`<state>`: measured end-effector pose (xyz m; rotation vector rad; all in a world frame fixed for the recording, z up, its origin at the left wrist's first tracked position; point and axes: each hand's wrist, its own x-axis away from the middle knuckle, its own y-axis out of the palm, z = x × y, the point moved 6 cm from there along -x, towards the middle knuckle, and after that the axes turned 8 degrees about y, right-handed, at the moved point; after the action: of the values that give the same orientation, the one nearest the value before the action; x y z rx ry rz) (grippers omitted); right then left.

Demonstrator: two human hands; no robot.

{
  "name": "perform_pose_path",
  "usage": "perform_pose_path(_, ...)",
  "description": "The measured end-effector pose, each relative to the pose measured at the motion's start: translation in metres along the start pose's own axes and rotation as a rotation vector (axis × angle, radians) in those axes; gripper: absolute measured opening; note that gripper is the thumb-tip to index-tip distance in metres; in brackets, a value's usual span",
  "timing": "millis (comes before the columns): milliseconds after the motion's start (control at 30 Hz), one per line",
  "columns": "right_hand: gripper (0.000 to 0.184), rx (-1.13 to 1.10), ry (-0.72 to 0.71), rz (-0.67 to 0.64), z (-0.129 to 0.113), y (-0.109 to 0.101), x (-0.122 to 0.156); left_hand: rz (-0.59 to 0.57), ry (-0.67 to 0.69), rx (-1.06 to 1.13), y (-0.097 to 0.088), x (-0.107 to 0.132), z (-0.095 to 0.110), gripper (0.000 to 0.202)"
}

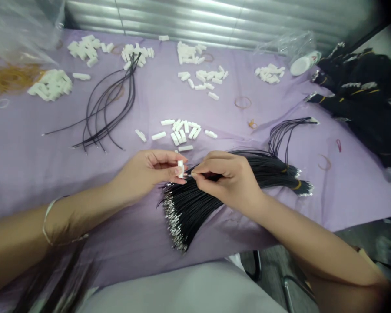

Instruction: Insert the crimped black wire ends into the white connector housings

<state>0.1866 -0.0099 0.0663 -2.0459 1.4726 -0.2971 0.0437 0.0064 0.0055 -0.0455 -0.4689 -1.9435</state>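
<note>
left hand (150, 171) pinching white connector housing (180, 168); right hand (226, 176) fingers pinching wire tip at it. finished wires (109, 102) few; black wire bundle (221, 191) large, loose housings (182, 130) plenty: early stage.

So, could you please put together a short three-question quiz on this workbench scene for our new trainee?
1. True or false: the left hand pinches a small white connector between its fingertips.
2. What lies under the right hand? A) a coil of orange wire B) a thick bundle of black wires with metal tips C) a stack of cards
3. Fill in: the loose white connectors just beyond the hands lie on a ______ cloth.

Key: 1 true; 2 B; 3 purple.
</note>
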Motion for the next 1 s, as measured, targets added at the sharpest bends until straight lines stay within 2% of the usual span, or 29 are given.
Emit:
perform_pose_path(200,0.011,0.007,0.009,0.008,0.001,0.002,0.0,0.0,-0.008,0.018,0.001,0.0,0.001,0.014)
perform_pose_path(433,0.015,0.094,-0.066,0.028,-0.002,0.011,0.0,0.016,-0.023,0.018,0.001,0.0,0.001,0.013)
perform_pose_path(500,0.012,0.161,-0.119,0.046,-0.007,0.007,0.001,0.031,0.028,0.008,0.0,0.001,0.005,0.014)
perform_pose_path(567,0.007,0.263,-0.16,0.151,-0.015,-0.005,0.002,0.091,0.117,-0.022,-0.004,0.001,0.011,0.017)
perform_pose_path(633,0.013,0.352,-0.192,0.231,-0.024,-0.014,0.002,0.18,0.204,-0.014,-0.011,0.0,0.016,0.019)
perform_pose_path(667,0.012,0.393,-0.208,0.202,-0.027,-0.013,0.001,0.21,0.231,0.015,-0.014,-0.001,0.018,0.019)
perform_pose_path(700,0.011,0.434,-0.228,0.115,-0.029,-0.008,-0.002,0.224,0.244,0.053,-0.016,-0.002,0.018,0.019)
perform_pose_path(767,0.017,0.533,-0.246,-0.142,-0.028,0.01,-0.007,0.229,0.243,0.12,-0.018,-0.005,0.018,0.018)
perform_pose_path(833,0.019,0.631,-0.207,-0.321,-0.021,0.025,-0.013,0.235,0.222,0.15,-0.02,-0.007,0.016,0.017)
perform_pose_path(900,0.016,0.685,-0.149,-0.373,-0.014,0.032,-0.02,0.238,0.205,0.169,-0.021,-0.008,0.015,0.018)
perform_pose_path(1000,0.018,0.697,-0.083,-0.371,-0.009,0.035,-0.025,0.219,0.189,0.169,-0.021,-0.009,0.014,0.02)
